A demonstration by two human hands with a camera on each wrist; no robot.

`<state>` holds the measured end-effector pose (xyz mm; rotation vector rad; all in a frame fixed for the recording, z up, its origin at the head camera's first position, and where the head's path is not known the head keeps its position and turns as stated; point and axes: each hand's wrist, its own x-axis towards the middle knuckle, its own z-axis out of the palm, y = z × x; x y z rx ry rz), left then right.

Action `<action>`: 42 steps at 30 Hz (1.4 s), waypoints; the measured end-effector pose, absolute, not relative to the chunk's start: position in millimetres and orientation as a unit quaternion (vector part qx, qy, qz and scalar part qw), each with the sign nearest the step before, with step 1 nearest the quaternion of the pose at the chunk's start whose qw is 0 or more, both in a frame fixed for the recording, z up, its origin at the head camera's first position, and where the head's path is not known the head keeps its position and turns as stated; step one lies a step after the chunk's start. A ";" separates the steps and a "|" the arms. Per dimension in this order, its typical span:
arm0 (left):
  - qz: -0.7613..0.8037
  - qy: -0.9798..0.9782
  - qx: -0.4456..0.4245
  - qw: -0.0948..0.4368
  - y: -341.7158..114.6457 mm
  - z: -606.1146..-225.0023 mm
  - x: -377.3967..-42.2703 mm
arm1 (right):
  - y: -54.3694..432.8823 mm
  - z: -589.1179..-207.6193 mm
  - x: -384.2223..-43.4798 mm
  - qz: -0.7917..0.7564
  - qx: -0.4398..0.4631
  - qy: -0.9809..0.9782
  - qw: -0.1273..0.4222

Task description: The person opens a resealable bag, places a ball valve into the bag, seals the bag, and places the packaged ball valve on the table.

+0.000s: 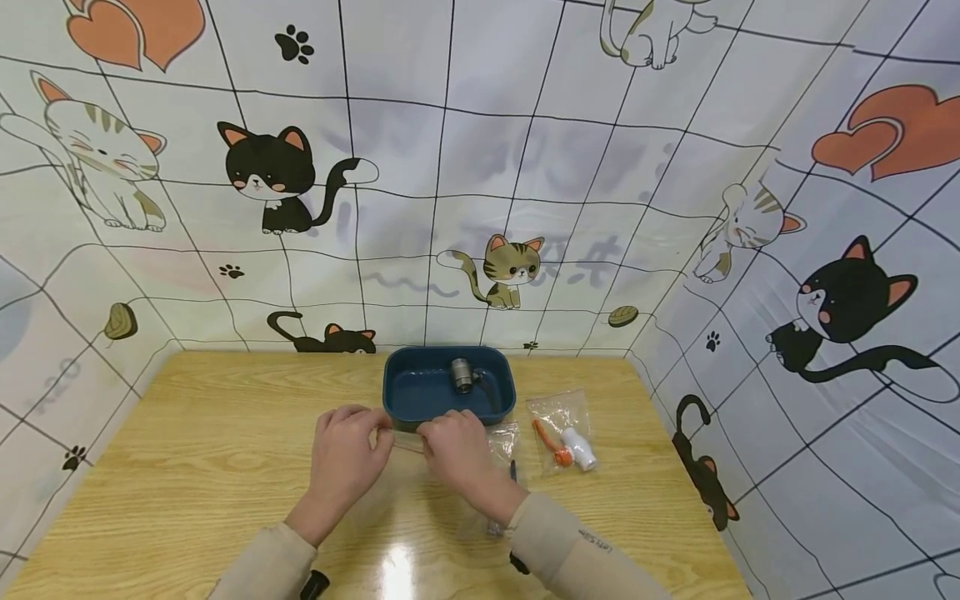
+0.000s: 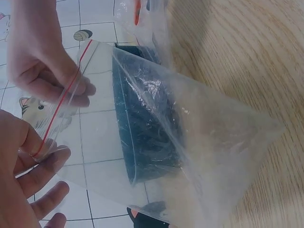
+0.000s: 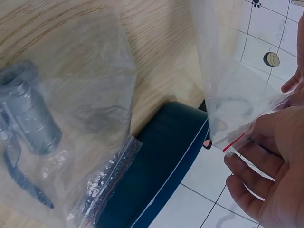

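Between my two hands hangs a clear zip-lock bag (image 2: 223, 137) with a red line along its top edge; nothing shows inside it. My left hand (image 1: 348, 454) pinches one end of that edge, its other fingers spread loosely in the left wrist view. The opposite end is pinched by my right hand (image 1: 461, 454), thumb against fingers. Just beyond the hands stands a dark blue basin (image 1: 397, 412), holding a metal cylindrical fitting (image 1: 462, 375) with a dark handle-like part. Under my right forearm lies another clear bag (image 3: 95, 61) containing a grey cylinder (image 3: 35, 111) and a thin curved piece.
Right of the basin lies a third clear bag (image 1: 558, 406), with an orange piece (image 1: 562, 456) and a white piece (image 1: 579, 448) inside. The wooden table (image 1: 225, 450) meets cat-patterned sheeting (image 1: 420, 250) at the back and sides.
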<state>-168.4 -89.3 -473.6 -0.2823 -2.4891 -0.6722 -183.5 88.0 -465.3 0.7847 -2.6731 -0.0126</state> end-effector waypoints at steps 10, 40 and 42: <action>-0.266 -0.917 -0.099 0.279 -93.8 -467.9 -170.7 | 101.2 -469.7 -188.9 0.003 0.254 -0.956 0.147; -0.266 -0.919 -0.128 0.263 -92.6 -471.2 -171.1 | 99.1 -466.8 -189.8 0.082 0.326 -0.930 0.152; -0.266 -0.919 -0.130 0.260 -92.5 -471.9 -171.2 | 98.4 -468.2 -189.9 0.081 0.326 -0.929 0.157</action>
